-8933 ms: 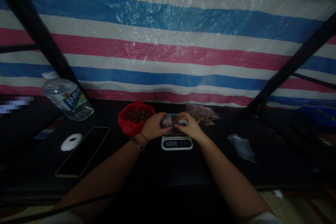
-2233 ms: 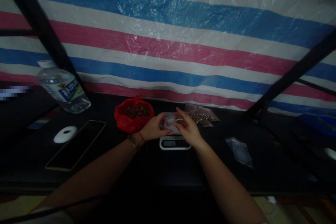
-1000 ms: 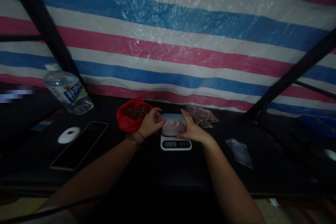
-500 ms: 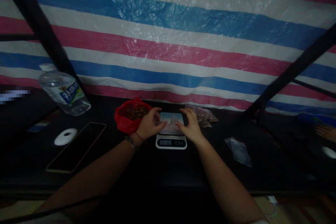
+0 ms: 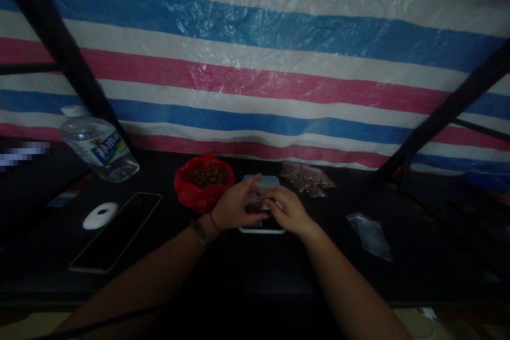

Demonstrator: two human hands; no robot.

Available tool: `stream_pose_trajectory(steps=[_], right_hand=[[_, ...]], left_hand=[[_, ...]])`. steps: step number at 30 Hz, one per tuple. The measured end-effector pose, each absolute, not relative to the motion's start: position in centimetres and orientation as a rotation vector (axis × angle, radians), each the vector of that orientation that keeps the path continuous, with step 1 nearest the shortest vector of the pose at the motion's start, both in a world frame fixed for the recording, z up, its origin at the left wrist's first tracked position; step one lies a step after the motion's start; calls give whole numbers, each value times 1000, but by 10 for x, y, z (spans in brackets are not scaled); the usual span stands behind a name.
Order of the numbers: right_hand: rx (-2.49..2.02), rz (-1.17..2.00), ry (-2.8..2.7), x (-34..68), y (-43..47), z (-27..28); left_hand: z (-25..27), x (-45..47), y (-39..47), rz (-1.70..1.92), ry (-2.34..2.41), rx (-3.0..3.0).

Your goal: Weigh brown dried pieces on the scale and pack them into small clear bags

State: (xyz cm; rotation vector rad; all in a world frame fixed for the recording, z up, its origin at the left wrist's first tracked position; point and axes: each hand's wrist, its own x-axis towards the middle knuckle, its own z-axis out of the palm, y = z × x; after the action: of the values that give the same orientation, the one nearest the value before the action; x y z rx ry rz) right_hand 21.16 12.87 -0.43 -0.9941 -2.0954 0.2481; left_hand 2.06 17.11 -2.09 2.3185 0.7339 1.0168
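Handling: one piece of clear plastic (image 5: 255,199), bag or cup not certain, held over the scale (image 5: 263,230) on the black bench (image 5: 255,271). Left hand (image 5: 233,207): curved around the plastic's near side, thumb apart from forefinger; how firm its grip is, cannot tell. Right hand (image 5: 292,212): grip pinched at thumb and fingertip, apparently on the plastic's edge. Beside the left hand: one red bag (image 5: 191,191), open, holding small brown pieces (image 5: 211,174). Behind the right hand: filled clear bags (image 5: 306,178), overlapping. Farther right: flat clear bags (image 5: 370,236).

Handling notes, by judgement: steady the plastic with the left hand while the right works its edge; pinch lightly, as thin film creases and slips; lift both wrists off the scale, since leaning on it would upset any reading; uncover the display, partly hidden by the left thumb.
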Motion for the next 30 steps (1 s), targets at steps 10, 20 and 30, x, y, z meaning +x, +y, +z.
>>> stream_pose_trajectory(steps=[10, 20, 30], right_hand=[[-995, 454, -1710, 215, 134, -17], [-1068, 420, -1672, 213, 140, -15], [-1086, 504, -1701, 212, 138, -13]], left_hand=[[-32, 20, 183, 844, 639, 2088], [-28, 21, 184, 835, 560, 1989], [-39, 18, 190, 1080, 611, 1920]])
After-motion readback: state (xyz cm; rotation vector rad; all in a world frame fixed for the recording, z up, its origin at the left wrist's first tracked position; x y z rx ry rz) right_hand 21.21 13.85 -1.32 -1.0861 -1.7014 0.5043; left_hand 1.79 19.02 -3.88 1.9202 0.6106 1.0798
